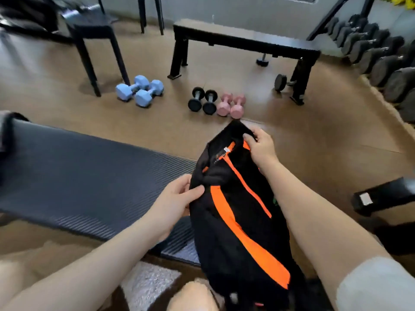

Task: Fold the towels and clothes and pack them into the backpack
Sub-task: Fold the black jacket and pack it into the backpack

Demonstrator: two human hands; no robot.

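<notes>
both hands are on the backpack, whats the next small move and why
Probably pull the backpack open at its top. The left hand pinches one side and the right hand grips the upper edge, yet no opening shows, and no clothes are in hand; a towel lies below.

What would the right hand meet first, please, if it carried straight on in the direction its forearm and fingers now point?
Probably the pink dumbbells on the floor. The right hand, gripping the top of the black-and-orange backpack, points up and slightly left in the picture, toward them. Depth is unclear, so it might pass above them.
</notes>
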